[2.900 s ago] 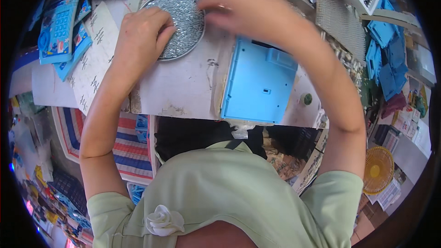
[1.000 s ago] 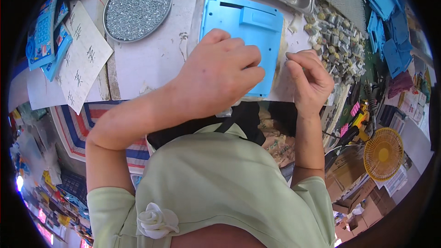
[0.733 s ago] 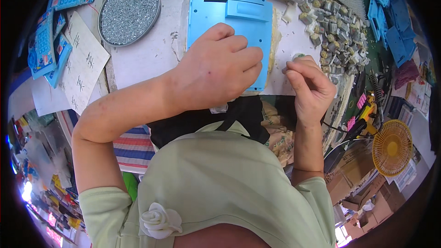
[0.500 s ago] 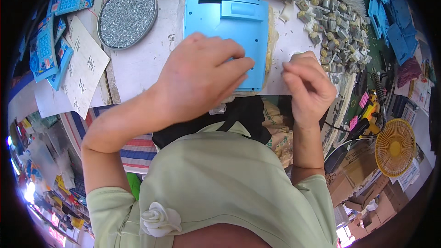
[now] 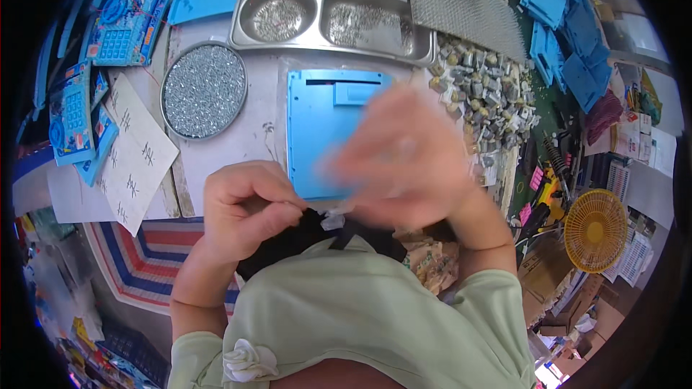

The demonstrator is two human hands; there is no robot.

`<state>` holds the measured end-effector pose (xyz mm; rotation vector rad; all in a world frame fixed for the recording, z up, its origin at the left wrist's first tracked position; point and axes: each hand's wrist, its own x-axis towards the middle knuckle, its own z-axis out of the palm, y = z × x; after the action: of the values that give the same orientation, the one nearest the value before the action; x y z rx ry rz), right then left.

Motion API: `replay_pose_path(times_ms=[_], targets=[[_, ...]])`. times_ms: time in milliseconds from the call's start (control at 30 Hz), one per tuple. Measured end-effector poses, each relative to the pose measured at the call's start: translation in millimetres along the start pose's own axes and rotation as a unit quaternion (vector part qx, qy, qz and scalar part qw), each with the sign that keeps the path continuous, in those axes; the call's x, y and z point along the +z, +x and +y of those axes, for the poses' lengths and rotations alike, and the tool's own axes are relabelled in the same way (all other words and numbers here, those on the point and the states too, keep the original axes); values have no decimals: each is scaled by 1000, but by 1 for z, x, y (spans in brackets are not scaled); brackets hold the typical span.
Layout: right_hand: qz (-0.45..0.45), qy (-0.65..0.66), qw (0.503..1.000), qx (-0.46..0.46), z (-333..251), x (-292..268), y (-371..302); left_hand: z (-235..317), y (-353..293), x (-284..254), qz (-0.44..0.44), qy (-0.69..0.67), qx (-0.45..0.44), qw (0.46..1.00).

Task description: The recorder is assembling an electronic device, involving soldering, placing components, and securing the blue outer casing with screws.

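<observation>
A flat blue plastic panel [image 5: 311, 133] with a long slot and a raised block at its far end lies before me on the table. My left hand [image 5: 249, 205] hovers by the panel's near left corner. Its thumb and forefinger are pinched together; whatever is between them is too small to name. Over the right side of the panel is my right hand [image 5: 414, 158], smeared by motion, so its fingers cannot be read. Left of the panel stands a round dish [image 5: 169, 117] full of small silver screws.
A metal compartment tray [image 5: 317, 11] with small parts stands behind the panel. Several small motor-like parts [image 5: 483, 90] are heaped at right. Blue keypad housings [image 5: 122, 36] and a marked paper sheet [image 5: 133, 151] lie at left. A yellow fan [image 5: 595, 230] is at far right.
My left hand has left the panel, moving down and left, and is now pinched. The right hand has swung leftward over the panel. More of the far table shows.
</observation>
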<state>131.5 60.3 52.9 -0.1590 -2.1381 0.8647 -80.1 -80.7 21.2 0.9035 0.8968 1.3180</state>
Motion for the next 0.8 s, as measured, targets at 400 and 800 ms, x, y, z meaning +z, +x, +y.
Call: replay_pose_path(times_ms=[400,800], targets=[[-111,235,951,168,79,-104,126,3,31,3,18,387,159,908],[19,414,899,141,-31,-26,41,-18,39,15,-3,380,196,904]])
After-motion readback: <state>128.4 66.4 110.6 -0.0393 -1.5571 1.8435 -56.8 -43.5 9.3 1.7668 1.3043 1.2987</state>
